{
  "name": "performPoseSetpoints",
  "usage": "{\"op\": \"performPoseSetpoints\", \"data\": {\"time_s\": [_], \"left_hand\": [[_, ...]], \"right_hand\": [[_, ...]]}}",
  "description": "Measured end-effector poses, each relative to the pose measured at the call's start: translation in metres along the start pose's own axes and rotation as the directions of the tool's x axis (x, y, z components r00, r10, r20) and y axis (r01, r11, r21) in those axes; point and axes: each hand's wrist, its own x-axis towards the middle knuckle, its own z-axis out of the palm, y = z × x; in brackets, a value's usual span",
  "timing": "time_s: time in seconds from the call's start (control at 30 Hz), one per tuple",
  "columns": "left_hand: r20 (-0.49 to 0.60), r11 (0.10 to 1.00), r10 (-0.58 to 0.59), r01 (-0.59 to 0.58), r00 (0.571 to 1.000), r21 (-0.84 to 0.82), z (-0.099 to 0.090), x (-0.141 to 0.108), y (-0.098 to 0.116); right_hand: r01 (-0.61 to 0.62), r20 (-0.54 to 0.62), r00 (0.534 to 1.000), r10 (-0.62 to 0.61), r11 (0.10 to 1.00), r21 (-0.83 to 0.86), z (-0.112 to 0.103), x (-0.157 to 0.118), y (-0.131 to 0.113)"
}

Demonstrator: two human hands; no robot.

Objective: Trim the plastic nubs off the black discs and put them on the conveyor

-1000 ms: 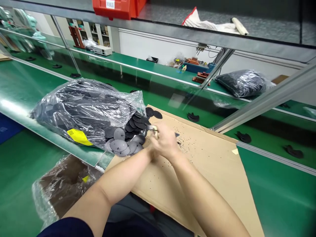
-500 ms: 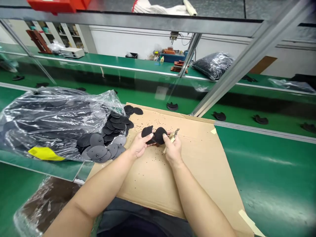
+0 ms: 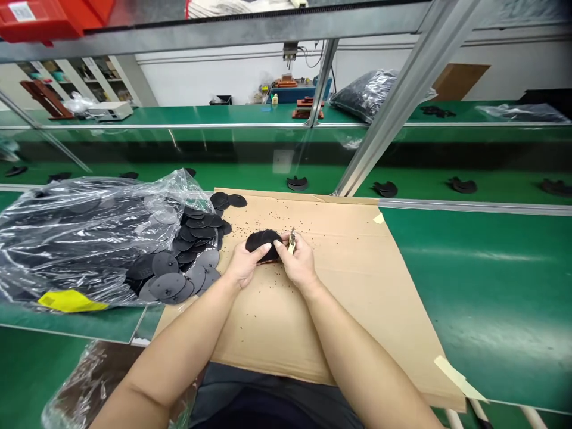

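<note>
Several black plastic discs (image 3: 263,239) are held in a fanned stack over the cardboard sheet (image 3: 357,286). My left hand (image 3: 242,266) is closed on their left side, thumb on top. My right hand (image 3: 299,261) presses its thumb on their right edge. It also keeps a small pair of nippers (image 3: 292,243) with pale handles in its palm, jaws pointing away from me. Tiny dark scraps (image 3: 279,274) are scattered on the cardboard around my hands. To the left, a loose pile of similar discs (image 3: 196,232) spills out of a clear plastic bag (image 3: 89,238).
Behind the cardboard, a green conveyor belt (image 3: 250,179) carries dark curved parts (image 3: 297,183) spaced apart. A slanted metal post (image 3: 384,107) rises at the cardboard's far edge. Overhead is a shelf with a red bin (image 3: 53,21). A plastic-lined box (image 3: 93,381) stands low at left.
The discs held apart between my hands are now together in one overlapping stack. My right hand has moved left toward my left hand. The view has shifted slightly.
</note>
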Motion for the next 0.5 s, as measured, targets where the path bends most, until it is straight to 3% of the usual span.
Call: {"op": "performPoseSetpoints", "data": {"time_s": [0.17, 0.33, 0.5], "left_hand": [[-0.047, 0.999, 0.032, -0.030, 0.998, 0.043, -0.004, 0.001, -0.001], [-0.019, 0.997, 0.064, -0.063, 0.998, 0.055, -0.003, -0.001, 0.003], [0.058, 0.998, 0.032, -0.035, 0.998, 0.058, -0.006, 0.000, 0.004]], "right_hand": [[0.009, 0.059, 0.998, -0.005, 0.997, -0.081, -0.006, 0.000, -0.007], [0.084, 0.210, 0.977, -0.045, 0.980, -0.183, -0.013, -0.001, -0.012], [0.104, 0.172, 0.981, -0.085, 0.989, -0.107, -0.012, -0.003, -0.007]]}}
